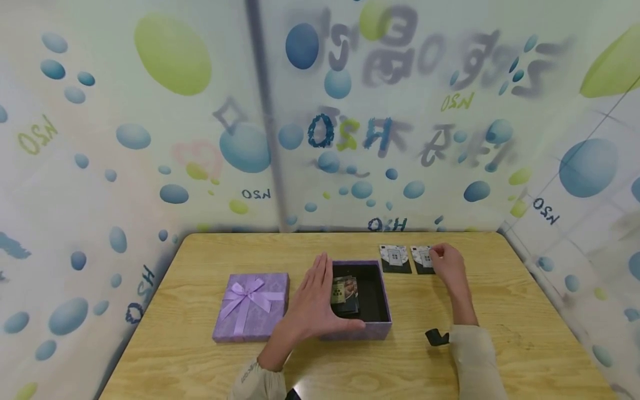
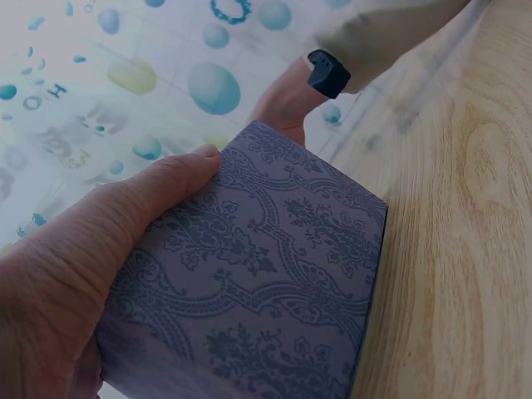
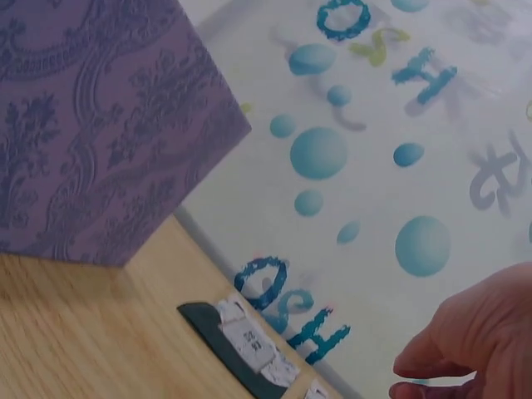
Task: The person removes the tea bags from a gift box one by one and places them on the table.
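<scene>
My left hand [image 1: 315, 303] lies along the left side of an open purple patterned box [image 1: 362, 332], fingers straight and thumb stretched across the front. In the left wrist view its thumb rests at the upper edge of the box. Inside the box, small dark packets [image 1: 351, 294] lie against the left wall. My right hand [image 1: 450, 269] hovers at the right edge of a black-and-white square packet [image 1: 421, 260] behind the box. A small gap shows between its thumb and forefinger in the right wrist view. A matching packet [image 1: 395, 259] lies just to the left.
The purple lid [image 1: 252, 319] with a ribbon bow lies left of the box. A black wrist device [image 1: 437, 337] sits by my right sleeve. The wooden table [image 1: 175, 311] ends at a printed wall covering [image 1: 340, 200] with blue and green bubbles.
</scene>
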The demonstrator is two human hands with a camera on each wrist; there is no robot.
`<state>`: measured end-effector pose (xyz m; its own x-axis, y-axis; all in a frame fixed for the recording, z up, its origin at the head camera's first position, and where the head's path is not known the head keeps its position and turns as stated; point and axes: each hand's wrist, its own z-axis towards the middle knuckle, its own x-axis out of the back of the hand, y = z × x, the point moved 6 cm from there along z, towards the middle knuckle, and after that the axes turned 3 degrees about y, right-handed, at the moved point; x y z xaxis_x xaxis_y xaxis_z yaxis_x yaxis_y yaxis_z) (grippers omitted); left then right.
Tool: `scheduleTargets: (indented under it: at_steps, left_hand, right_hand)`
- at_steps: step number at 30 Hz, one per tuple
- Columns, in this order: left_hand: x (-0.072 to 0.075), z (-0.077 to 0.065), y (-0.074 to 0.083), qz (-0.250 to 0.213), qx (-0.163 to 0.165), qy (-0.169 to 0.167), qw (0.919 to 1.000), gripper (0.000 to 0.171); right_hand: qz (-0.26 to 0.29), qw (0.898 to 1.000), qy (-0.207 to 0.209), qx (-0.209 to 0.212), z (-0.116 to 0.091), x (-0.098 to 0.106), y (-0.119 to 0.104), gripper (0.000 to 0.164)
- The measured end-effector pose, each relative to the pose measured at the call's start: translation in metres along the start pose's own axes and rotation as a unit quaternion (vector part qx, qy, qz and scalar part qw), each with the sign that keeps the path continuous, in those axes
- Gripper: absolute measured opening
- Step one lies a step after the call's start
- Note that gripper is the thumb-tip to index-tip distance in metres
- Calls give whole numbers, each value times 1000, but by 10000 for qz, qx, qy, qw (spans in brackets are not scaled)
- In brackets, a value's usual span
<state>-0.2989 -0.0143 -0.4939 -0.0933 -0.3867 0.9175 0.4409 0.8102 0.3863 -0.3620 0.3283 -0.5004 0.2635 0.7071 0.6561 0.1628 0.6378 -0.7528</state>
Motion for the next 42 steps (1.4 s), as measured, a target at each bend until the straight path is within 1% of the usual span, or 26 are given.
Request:
scheduleTargets:
  at_steps: [6,9,16,24,33,38,42]
  left_hand:
    - [-1,0,-1,60,15,-31,10000,151]
    - [-1,0,-1,87,5,-28,10000,151]
    - [-2,2,-1,108,-1,24,9999,152]
    - [-2,2,-1,49,7,44,10000,152]
    - [-4,-3,-2,75,-10,45,10000,153]
    - [-3,-3,-1,39,-34,104,9999,152]
    - [-2,-1,-2,68,-71,143,9998,151]
  right_hand:
    - [-31,9998,-62,207,-4,-3,-17,32]
    - [52,9994,-152,300,-6,-6,-27,33]
    - [208,9961,-399,761,-15,-12,-51,31]
    - [323,9906,-621,1171,-23,-22,-70,26]
    - [533,9836,-1044,1374,-42,-46,-86,22]
    - [572,9768,-1224,1660,-53,-60,-103,18]
    - [398,9731,-1232,1904,-61,-70,-117,15]
